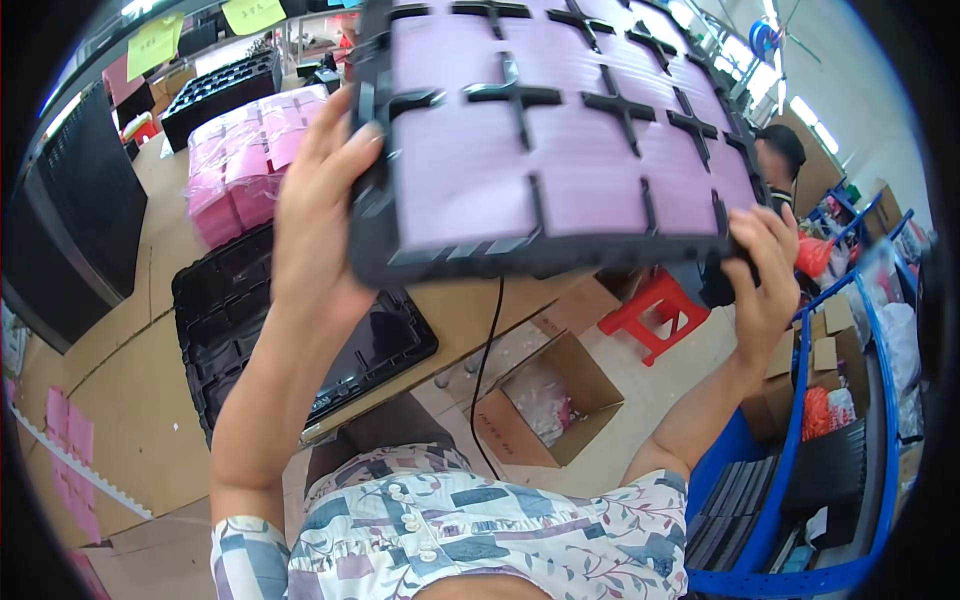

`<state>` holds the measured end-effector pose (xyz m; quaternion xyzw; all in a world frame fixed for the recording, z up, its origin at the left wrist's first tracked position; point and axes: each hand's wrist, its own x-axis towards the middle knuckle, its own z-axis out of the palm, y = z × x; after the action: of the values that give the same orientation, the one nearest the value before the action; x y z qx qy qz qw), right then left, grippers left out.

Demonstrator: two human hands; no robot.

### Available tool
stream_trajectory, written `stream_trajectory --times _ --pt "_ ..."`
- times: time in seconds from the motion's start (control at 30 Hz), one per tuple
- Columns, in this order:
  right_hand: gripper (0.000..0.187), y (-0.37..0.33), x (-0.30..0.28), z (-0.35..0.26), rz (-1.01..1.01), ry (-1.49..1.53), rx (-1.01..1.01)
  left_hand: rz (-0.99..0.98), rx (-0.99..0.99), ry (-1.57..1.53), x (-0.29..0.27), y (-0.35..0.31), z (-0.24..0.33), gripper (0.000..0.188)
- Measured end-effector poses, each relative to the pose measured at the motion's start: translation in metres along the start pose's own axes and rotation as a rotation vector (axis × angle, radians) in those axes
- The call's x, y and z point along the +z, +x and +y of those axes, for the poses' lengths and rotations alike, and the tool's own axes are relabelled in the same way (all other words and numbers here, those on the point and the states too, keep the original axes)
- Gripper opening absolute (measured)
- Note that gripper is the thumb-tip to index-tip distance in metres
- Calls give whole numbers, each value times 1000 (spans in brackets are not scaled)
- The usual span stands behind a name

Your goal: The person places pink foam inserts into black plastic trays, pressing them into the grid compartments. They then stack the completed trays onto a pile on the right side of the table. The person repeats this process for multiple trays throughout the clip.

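Observation:
Raised in front of me is a black plastic tray [515, 97] with cross-shaped dividers, its compartments filled with flat pink-lilac pieces [465, 180]. My left hand [325, 200] grips the tray's left edge, thumb on the rim. On the near right corner the fingers of my right hand [765, 255] are closed around the edge. The tray is tilted and held above the table. Beneath my left forearm lies another black tray [235, 310], with no pink pieces visible in it; my arm hides part of it.
A plastic-wrapped pink stack [240, 150] and a tall stack of black trays [75, 210] stand on the table [130, 370]. On the floor are an open cardboard box [545, 400] and a red stool [655, 315]. Blue shelving [800, 400] and a person [780, 160] are at right.

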<state>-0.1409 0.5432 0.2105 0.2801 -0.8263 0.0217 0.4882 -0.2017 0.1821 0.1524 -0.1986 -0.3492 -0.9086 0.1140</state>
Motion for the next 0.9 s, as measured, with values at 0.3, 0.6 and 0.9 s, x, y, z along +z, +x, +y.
stream_trajectory --times 0.3,0.6,0.9 --pt "47 84 111 -50 181 36 -87 193 9 -175 91 119 -88 60" --pt "23 105 142 28 182 135 99 -216 -270 239 2 59 -32 55" --pt "24 115 162 85 59 256 92 268 -359 458 -145 -114 71 32"
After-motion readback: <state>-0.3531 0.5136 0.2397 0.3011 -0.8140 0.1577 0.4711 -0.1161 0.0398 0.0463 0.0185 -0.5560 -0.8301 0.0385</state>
